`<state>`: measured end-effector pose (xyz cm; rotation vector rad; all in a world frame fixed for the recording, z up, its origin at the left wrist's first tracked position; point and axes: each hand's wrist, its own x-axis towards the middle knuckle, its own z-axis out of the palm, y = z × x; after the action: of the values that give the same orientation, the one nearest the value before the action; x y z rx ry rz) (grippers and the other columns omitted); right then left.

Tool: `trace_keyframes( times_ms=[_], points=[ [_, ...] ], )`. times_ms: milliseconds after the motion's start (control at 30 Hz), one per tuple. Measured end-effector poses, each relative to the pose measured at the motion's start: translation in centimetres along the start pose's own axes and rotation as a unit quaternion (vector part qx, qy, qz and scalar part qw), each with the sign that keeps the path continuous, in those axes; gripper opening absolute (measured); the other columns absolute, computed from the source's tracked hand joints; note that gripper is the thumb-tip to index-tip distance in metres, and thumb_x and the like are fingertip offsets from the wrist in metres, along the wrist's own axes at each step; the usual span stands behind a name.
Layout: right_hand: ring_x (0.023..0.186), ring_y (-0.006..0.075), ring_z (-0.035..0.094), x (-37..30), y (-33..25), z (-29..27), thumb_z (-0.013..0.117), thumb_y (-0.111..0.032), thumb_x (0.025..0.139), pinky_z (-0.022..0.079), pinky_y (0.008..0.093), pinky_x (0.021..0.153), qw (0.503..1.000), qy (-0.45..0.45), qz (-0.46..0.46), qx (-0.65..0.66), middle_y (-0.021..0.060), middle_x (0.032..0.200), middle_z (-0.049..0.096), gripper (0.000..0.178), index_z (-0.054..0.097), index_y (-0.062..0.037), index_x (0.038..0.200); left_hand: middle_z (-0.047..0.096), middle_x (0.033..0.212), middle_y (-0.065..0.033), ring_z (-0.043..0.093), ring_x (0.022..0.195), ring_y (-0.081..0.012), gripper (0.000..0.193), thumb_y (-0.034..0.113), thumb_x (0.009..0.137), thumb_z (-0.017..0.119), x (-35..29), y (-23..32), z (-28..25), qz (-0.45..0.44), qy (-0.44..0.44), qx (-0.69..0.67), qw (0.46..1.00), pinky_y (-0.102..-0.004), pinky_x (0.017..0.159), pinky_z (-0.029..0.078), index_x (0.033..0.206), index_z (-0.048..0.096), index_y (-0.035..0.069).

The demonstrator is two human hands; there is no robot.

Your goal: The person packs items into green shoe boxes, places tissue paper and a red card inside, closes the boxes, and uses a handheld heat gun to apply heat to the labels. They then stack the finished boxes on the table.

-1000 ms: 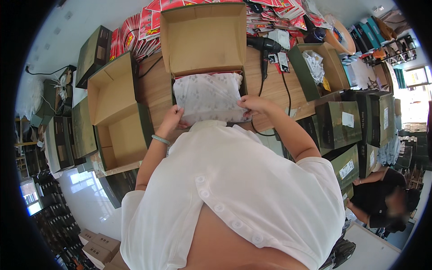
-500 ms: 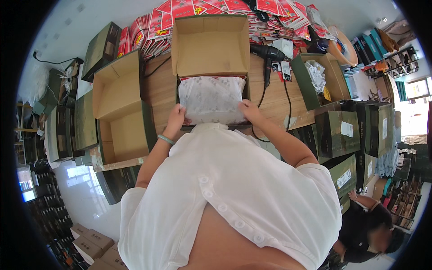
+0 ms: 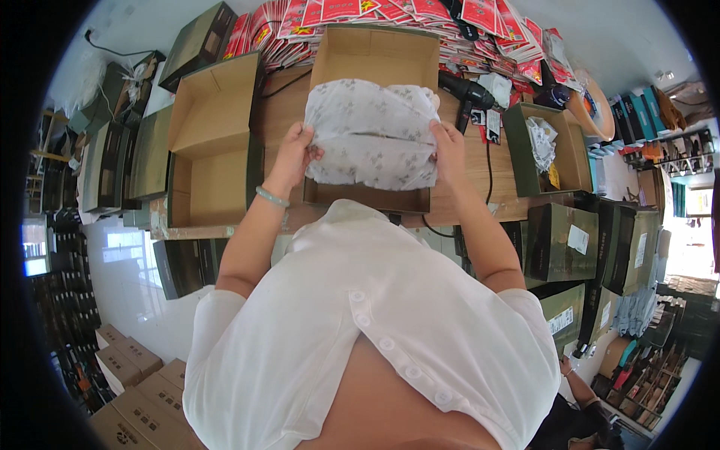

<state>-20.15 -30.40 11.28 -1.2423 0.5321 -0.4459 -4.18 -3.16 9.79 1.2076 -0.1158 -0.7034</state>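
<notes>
A bundle wrapped in white patterned tissue paper [image 3: 371,161] is held level above an open green shoebox [image 3: 375,56] with a bare cardboard inside. My left hand [image 3: 298,150] grips its left end, thumb on top. At the other end, my right hand [image 3: 448,146] is closed on the right edge. A slit-like fold runs across the middle of the paper. What the wrapping contains is hidden. Below the bundle, the box's front part [image 3: 367,199] shows its brown interior.
Left of it stands another open shoebox [image 3: 206,180]. Piles of red printed packets [image 3: 390,9] line the table's back. A black hair dryer [image 3: 466,91] with its cord and an open box holding plastic packets [image 3: 541,142] lie right. Stacked shoeboxes [image 3: 562,240] flank the table; another person [image 3: 577,412] is lower right.
Both hands have lifted the wrapped bundle up out of the shoebox, and its paper fold has come into view. The whole view has shifted slightly.
</notes>
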Motion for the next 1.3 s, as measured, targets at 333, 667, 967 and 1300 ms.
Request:
trace_keyframes(
  times_ms=[333, 667, 967, 1300],
  points=[
    [0.047, 0.0027, 0.039, -3.4, -4.0, 5.2, 0.062, -0.026, 0.096, 0.028, 0.0215, 0.041, 0.998, -0.027, 0.029, 0.044, -0.0075, 0.061, 0.049, 0.020, 0.063, -0.0098, 0.083, 0.057, 0.073, -0.0004, 0.057, 0.056, -0.0097, 0.021, 0.026, 0.102, 0.052, -6.4, 6.4, -1.0, 0.081, 0.050, 0.076, 0.993, -0.0227, 0.051, 0.047, 0.089, 0.053, 0.009],
    [0.052, 0.0018, 0.040, -4.8, 2.4, 23.0, 0.062, -0.026, 0.096, 0.030, 0.0206, 0.045, 0.989, -0.126, 0.057, 0.060, -0.0084, 0.064, 0.050, 0.020, 0.065, -0.0090, 0.086, 0.059, 0.069, 0.0005, 0.055, 0.049, -0.0092, 0.019, 0.028, 0.099, 0.056, -11.5, 13.7, -17.9, 0.070, 0.163, 0.156, 0.972, -0.0214, 0.045, 0.043, 0.094, 0.059, 0.010],
    [0.052, 0.0028, 0.044, -7.9, 11.7, 41.2, 0.061, -0.026, 0.096, 0.034, 0.0210, 0.045, 0.987, -0.150, 0.045, 0.029, -0.0062, 0.065, 0.051, 0.021, 0.066, -0.0062, 0.091, 0.057, 0.069, -0.0011, 0.057, 0.050, -0.0116, 0.023, 0.029, 0.100, 0.054, -13.9, 16.5, -37.2, 0.084, 0.221, 0.183, 0.954, -0.0238, 0.046, 0.045, 0.093, 0.058, 0.007],
    [0.065, 0.0089, 0.039, -9.9, 19.0, 43.8, 0.055, -0.019, 0.099, 0.037, 0.0287, 0.057, 0.984, -0.100, -0.090, -0.117, -0.0009, 0.067, 0.042, 0.028, 0.050, 0.0000, 0.078, 0.056, 0.070, -0.0022, 0.058, 0.051, -0.0122, 0.023, 0.025, 0.103, 0.049, -11.8, 7.8, -45.6, 0.135, 0.198, 0.236, 0.942, -0.0255, 0.047, 0.049, 0.095, 0.055, 0.005]
  ],
)
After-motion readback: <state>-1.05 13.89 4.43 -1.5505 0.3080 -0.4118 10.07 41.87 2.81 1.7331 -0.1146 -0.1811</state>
